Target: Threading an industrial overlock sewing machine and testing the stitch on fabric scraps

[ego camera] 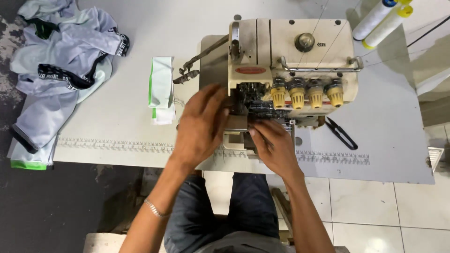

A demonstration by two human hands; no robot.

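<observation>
As seen from the head camera, both hands work at the front of a cream sewing machine [290, 51] that stands on a white table [117, 117]. The left hand [199, 126] lies palm down, fingers spread and extended, over the machine's bed just left of the needle area; whether it presses anything beneath it cannot be told, since the palm hides what lies under it. A thin bracelet [154, 208] circles the left wrist. The right hand [274, 145] sits just below the needle area, its fingertips drawn together at the dark metal parts there; whether they pinch thread or cloth cannot be told. Four yellow tension knobs [307, 96] line the machine's front, just above the right hand. A folded white-and-green cloth piece [161, 89] lies on the table left of the machine, near the left hand but apart from it. A heap of pale grey garments [61, 61] covers the table's far left end. Black thread snips [341, 133] rest to the right of the machine. Two thread cones [382, 18] with yellow bases stand at the upper right.
</observation>
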